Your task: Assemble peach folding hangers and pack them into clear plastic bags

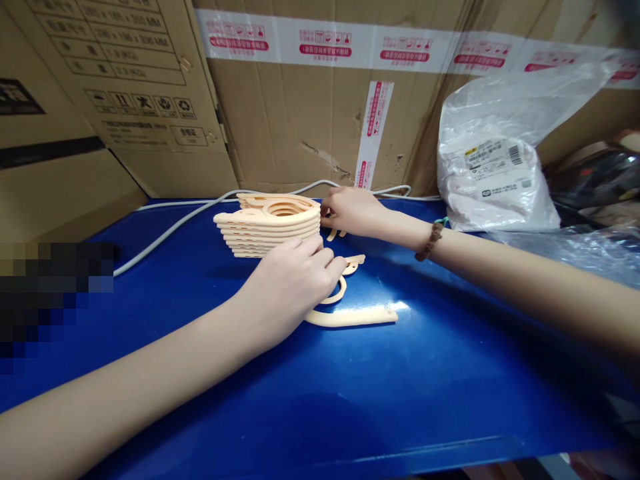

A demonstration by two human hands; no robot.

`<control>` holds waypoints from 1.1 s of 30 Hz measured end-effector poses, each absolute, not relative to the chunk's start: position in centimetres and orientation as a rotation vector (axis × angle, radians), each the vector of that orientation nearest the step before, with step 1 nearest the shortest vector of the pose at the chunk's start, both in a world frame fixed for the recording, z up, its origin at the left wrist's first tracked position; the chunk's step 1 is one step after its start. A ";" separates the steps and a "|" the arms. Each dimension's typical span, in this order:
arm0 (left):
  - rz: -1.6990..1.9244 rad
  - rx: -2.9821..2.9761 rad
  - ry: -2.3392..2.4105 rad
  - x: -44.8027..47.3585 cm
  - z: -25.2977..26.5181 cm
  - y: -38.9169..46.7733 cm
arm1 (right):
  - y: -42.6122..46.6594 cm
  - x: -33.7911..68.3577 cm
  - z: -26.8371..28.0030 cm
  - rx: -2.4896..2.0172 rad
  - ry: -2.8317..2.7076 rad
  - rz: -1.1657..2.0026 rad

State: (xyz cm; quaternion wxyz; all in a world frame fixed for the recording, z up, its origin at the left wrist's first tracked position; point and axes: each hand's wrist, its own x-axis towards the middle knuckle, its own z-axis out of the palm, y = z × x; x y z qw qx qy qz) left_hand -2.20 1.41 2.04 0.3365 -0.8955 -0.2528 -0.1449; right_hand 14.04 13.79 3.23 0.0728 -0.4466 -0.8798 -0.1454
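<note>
A neat stack of cream plastic clothes hangers (270, 230) stands on the blue table, its layers lined up. My left hand (303, 277) is closed at the near right end of the stack, fingers curled down over a loose cream hanger (355, 319). The curved arm and a ring of that hanger show beyond the hand; the thumb is hidden. Behind the right end of the stack, my right hand (350, 210) has its fingers bent together against the hangers. What lies between its fingertips is mostly hidden. Small cream hanger ends (334, 234) poke out below it.
Tall cardboard boxes (295, 113) wall off the back and left. A white cable (170, 243) runs along the table's rear. At the back right stands a clear plastic bag (495, 167) with a label, beside more crumpled plastic (575, 250). The blue table (350, 400) stretches forward to its near edge.
</note>
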 end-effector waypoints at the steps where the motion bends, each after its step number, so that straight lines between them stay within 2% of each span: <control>1: -0.368 -2.335 -0.662 -2.2 2.1 1.4 | 13.9 13.9 3.1 -1.339 -2.639 -0.436; 19: -0.374 -2.361 -0.677 -2.4 1.9 1.3 | 15.2 13.2 2.9 -1.612 -2.522 -0.310; 33: -0.363 -2.353 -0.674 -2.4 1.9 1.4 | 15.9 13.1 3.4 -1.464 -2.549 -0.175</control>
